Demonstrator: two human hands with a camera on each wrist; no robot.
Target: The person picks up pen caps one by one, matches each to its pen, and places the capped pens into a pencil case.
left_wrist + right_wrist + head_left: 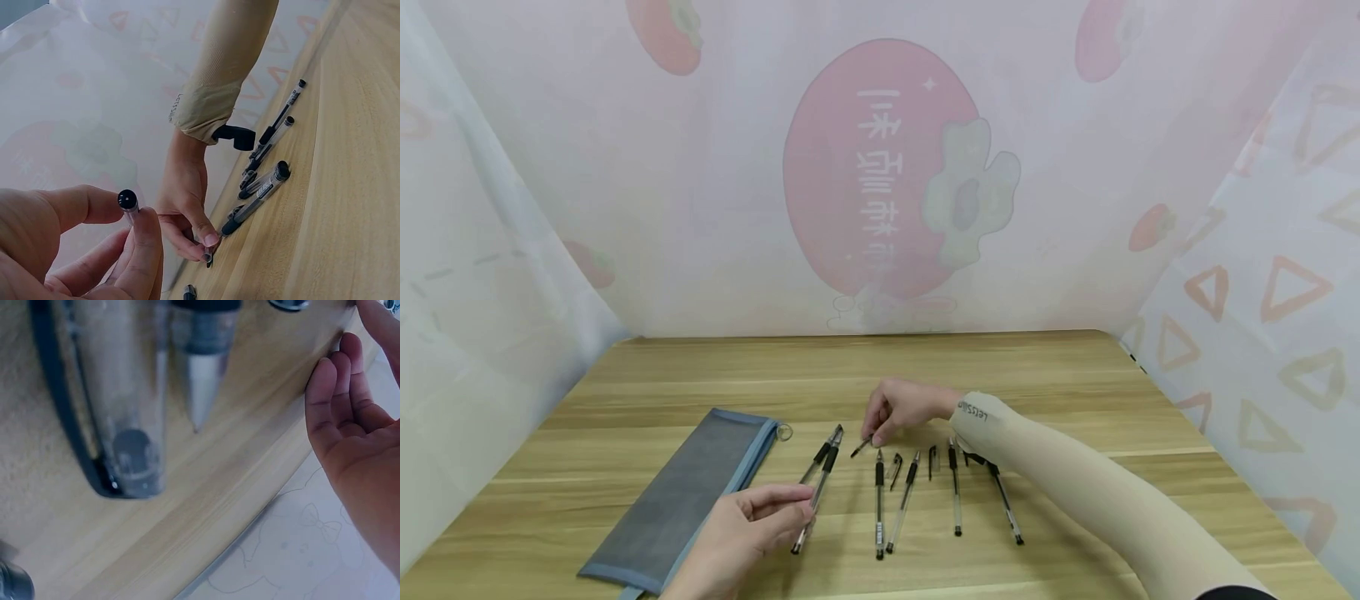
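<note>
My left hand (741, 525) pinches a clear gel pen (801, 540) with a black grip near its rear end, its uncapped tip pointing away; the pen's black end plug (128, 199) shows in the left wrist view. Another pen (821, 454) lies just beside it, partly overlapped. Farther back, my right hand (910, 408) pinches a pen cap (861, 447) low over the table with thumb and fingertips. Right of the left hand lie several uncapped pens, among them one pen (880, 504) with a label and one slanted pen (903, 502). A loose cap (896, 471) sits between these two.
A grey mesh pencil case (677, 492) with blue edging lies at left, a ring on its zip. Another cap (933, 462) and two more pens are under or near the right forearm (1075, 475). Printed cloth walls (722, 208) stand behind and beside the wooden table (1000, 358).
</note>
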